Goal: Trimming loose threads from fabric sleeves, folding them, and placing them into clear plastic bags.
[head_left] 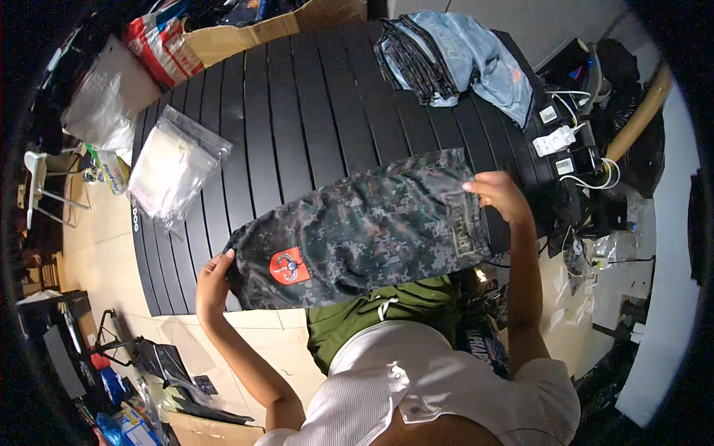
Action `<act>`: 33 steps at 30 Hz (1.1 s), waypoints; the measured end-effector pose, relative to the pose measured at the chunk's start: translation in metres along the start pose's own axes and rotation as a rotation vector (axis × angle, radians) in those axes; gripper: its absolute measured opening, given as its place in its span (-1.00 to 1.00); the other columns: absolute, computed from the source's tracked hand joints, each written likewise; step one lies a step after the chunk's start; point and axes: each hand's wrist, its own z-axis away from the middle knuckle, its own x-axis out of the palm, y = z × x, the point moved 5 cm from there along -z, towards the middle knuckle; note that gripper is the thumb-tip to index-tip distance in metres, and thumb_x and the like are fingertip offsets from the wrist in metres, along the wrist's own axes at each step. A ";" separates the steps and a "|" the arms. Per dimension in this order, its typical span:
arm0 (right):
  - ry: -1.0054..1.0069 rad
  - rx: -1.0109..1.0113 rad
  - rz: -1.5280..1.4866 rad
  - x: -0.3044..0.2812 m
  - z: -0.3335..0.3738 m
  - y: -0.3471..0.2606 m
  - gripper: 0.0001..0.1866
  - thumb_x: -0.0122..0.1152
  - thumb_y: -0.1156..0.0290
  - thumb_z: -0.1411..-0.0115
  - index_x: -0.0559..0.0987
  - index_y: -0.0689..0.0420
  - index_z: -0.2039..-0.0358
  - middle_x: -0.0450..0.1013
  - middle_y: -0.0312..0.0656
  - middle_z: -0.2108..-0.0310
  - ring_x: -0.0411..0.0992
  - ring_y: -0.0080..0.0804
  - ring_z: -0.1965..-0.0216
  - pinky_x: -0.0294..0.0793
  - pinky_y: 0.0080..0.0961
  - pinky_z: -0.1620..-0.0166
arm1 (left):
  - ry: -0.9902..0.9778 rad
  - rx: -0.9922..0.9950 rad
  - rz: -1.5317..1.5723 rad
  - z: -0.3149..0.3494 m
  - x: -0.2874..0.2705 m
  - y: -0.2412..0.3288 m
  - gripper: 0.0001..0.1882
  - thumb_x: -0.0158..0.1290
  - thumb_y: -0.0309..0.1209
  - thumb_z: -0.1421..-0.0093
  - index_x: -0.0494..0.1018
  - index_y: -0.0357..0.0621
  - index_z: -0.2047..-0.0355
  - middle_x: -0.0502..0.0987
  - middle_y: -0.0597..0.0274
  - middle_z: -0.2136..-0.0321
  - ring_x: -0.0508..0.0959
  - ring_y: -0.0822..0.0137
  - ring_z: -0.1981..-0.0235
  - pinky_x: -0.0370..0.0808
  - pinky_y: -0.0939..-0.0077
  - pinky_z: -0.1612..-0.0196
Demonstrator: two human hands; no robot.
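Camouflage cloth [364, 230] spans left hand [213, 286] to right hand [504, 197] (seemingly pinched).

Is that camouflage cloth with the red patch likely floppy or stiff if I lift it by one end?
Probably floppy: the camouflage cloth creases between the left hand and right hand. Its red patch looks flatter, so may bend less.

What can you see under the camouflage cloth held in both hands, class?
Around the camouflage cloth, the black slatted table shows beyond its far edge and the person's green clothing at its near edge. Whatever lies directly beneath is covered.
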 end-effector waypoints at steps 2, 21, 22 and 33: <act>0.138 -0.027 -0.011 -0.015 0.007 -0.001 -0.79 0.24 0.33 -0.01 0.48 0.19 0.43 0.32 -0.41 0.60 0.24 -0.67 0.60 0.24 -0.71 0.51 | -0.029 0.079 0.128 0.016 0.016 0.021 -0.78 0.01 -0.27 -0.17 0.44 -0.18 0.46 0.43 0.38 0.55 0.38 0.53 0.51 0.27 0.63 0.40; -0.051 -0.682 -0.630 -0.046 0.020 -0.069 -0.80 -0.07 0.45 -0.17 0.39 0.31 0.26 0.45 -0.03 0.31 0.45 -0.28 0.24 0.39 -0.35 0.05 | 0.034 0.470 0.497 0.064 -0.011 0.081 -0.69 -0.05 -0.23 -0.19 0.43 -0.27 0.28 0.53 0.19 0.36 0.50 0.39 0.30 0.36 0.44 0.09; -0.103 -0.702 -0.743 -0.044 0.021 -0.073 -0.77 -0.08 0.48 -0.17 0.37 0.34 0.20 0.43 -0.03 0.27 0.42 -0.28 0.19 0.32 -0.34 -0.01 | 0.037 0.512 0.505 0.064 -0.014 0.084 -0.67 -0.06 -0.24 -0.19 0.43 -0.29 0.25 0.53 0.18 0.31 0.48 0.39 0.24 0.31 0.45 0.04; 0.231 -0.954 -0.744 -0.045 0.037 -0.091 -0.67 -0.10 0.35 -0.23 0.38 0.39 0.16 0.37 -0.08 0.23 0.34 -0.39 0.22 0.24 -0.42 0.00 | 0.171 0.819 0.593 0.062 -0.025 0.101 -0.65 -0.10 -0.32 -0.22 0.38 -0.41 0.14 0.50 0.11 0.24 0.44 0.44 0.19 0.30 0.49 0.03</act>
